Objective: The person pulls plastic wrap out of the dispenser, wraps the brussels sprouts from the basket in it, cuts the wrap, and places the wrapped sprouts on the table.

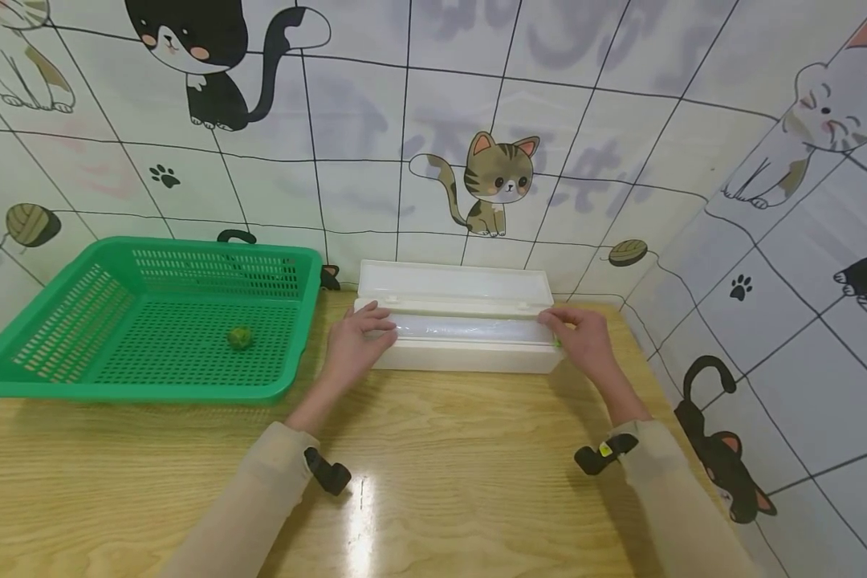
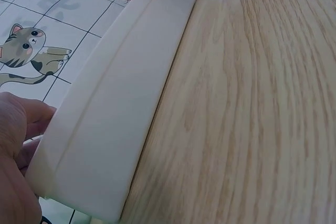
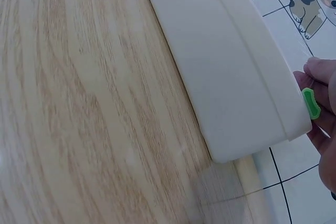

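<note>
A long white cling film dispenser lies near the wall with its lid raised. Shiny clear cling film stretches along its top opening. At the left end, my left hand reaches over the box with its fingertips by the film's edge. Whether they grip the film is unclear; the box hides part of them in the left wrist view. My right hand pinches the film at the right end, thumb against fingers. Beside those fingers shows a green slider on the box's end.
A green plastic basket stands on the left of the wooden table, holding a small round green thing. Behind the table rises a wall with cat drawings; another wall panel borders the right side.
</note>
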A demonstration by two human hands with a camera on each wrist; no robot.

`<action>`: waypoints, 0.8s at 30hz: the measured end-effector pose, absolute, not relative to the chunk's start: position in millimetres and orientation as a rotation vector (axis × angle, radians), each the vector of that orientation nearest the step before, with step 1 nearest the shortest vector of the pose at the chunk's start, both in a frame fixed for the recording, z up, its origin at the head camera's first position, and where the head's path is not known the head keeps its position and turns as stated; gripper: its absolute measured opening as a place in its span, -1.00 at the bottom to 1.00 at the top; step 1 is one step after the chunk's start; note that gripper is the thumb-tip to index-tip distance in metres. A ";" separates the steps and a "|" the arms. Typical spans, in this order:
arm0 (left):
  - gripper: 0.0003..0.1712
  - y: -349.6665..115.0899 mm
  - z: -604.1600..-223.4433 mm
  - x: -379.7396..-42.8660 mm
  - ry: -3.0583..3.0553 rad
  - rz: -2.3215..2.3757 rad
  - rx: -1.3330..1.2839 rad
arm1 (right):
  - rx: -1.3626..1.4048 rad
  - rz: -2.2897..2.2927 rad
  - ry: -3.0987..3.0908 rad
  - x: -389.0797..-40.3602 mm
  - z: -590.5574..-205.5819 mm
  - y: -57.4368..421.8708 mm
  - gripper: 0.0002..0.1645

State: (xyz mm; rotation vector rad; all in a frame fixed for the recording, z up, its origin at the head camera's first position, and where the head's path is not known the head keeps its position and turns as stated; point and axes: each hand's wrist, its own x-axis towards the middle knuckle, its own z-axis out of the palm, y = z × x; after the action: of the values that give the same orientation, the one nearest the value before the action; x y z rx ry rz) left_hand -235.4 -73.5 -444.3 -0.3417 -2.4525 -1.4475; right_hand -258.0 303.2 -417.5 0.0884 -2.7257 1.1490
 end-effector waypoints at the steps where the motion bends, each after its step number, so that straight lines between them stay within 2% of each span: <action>1: -0.83 -72.7 -443.3 -235.2 -2.459 -1.442 -0.335 | 0.070 1.164 -2.718 -258.4 -417.3 302.0 -0.55; 4: -0.86 -69.5 -439.7 -234.1 -2.467 -1.420 -0.314 | 0.024 1.215 -2.694 -260.7 -418.1 299.8 -0.57; 12: -0.91 -61.4 -437.1 -237.5 -2.447 -1.239 -0.305 | -0.025 1.289 -2.677 -265.3 -419.8 298.2 -0.49; 24: -0.85 -56.3 -436.7 -242.2 -2.397 -1.127 -0.325 | -0.044 1.361 -2.625 -265.6 -420.6 299.5 -0.47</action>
State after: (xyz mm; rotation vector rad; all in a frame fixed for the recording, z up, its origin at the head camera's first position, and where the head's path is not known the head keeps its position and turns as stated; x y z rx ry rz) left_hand -242.2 -56.3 -436.7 -0.3245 -2.3973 -1.1275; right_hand -265.6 299.5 -420.6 -0.0442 -2.6248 1.3613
